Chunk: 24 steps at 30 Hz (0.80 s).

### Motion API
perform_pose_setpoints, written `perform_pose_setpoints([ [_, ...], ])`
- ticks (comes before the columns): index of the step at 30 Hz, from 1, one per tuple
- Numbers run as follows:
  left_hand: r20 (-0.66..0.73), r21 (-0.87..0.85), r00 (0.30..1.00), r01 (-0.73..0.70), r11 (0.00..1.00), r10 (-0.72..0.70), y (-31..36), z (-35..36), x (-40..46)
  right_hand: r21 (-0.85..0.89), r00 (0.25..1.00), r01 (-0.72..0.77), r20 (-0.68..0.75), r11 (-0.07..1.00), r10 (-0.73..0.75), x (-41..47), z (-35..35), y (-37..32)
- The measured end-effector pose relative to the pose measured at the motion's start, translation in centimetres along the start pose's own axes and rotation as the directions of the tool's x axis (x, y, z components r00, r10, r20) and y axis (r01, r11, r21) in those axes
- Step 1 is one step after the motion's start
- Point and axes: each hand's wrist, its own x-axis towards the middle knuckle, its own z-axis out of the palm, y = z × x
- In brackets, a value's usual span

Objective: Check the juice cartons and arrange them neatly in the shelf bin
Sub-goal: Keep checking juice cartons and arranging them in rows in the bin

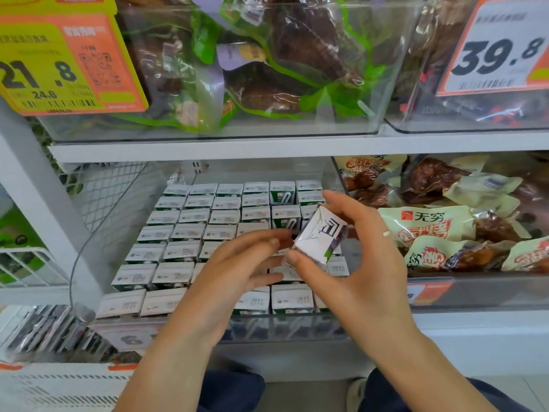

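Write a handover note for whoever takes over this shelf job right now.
Right hand: holds one juice carton tilted above the bin, thumb and fingers round it.
Left hand: fingers straight, tips at that carton's edge.
Shelf bin: rows of cartons stand upright, tops showing.
Done: most rows look tidy.
Left: finish checking the held carton and seat it in the bin's right side.

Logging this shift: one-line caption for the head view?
Right hand holds a tilted juice carton over the bin of cartons; left hand touches it.
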Motion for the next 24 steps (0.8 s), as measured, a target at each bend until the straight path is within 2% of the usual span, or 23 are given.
perform_pose_setpoints([
  [2,-0.013,0.039,0.999,-0.046,0.998,0.047,0.2,-0.4,0.0,0.06,0.996,-0.091,-0.016,0.994,0.092,0.2,-0.1,0.2],
  [4,0.04,0.141,0.991,-0.131,0.981,0.126,0.4,-0.9,-0.3,0.169,0.975,-0.219,-0.006,0.961,0.223,0.5,-0.4,0.2],
  [6,0.147,0.305,0.97,-0.231,0.924,0.194,0.5,-0.8,-0.8,0.303,0.94,-0.331,0.025,0.894,0.34,0.8,-0.7,0.3],
  [8,0.167,0.409,0.94,-0.341,0.847,0.298,0.3,-0.2,-0.9,0.405,0.91,-0.395,0.054,0.825,0.41,1.0,-0.8,0.4],
  [10,0.111,0.406,0.905,-0.418,0.813,0.41,0.1,0.5,-1.0,0.453,0.894,-0.428,0.086,0.782,0.439,1.2,-0.9,0.5],
  [13,0.019,0.302,0.87,-0.474,0.827,0.492,0.4,0.5,-1.1,0.444,0.889,-0.451,0.149,0.774,0.432,1.4,-1.1,0.7],
  [15,-0.049,0.209,0.865,-0.479,0.852,0.499,0.7,0.0,-1.2,0.358,0.917,-0.399,0.142,0.844,0.373,1.4,-1.5,0.9],
  [17,-0.102,0.174,0.867,-0.467,0.867,0.487,0.9,-0.4,-1.1,0.178,0.964,-0.265,0.034,0.948,0.263,1.7,-2.3,1.5],
  [20,-0.193,0.262,0.852,-0.433,0.862,0.487,1.0,-0.5,0.2,-0.152,0.986,-0.157,-0.084,0.976,0.146,2.7,-3.3,2.8],
  [22,-0.268,0.35,0.819,-0.409,0.843,0.508,0.8,-0.1,1.9,-0.3,0.982,-0.186,-0.014,0.936,0.191,3.3,-3.2,3.7],
  [24,-0.33,0.408,0.779,-0.392,0.824,0.534,0.6,0.3,4.1,-0.465,0.954,-0.177,0.134,0.867,0.267,3.4,-2.7,4.4],
])
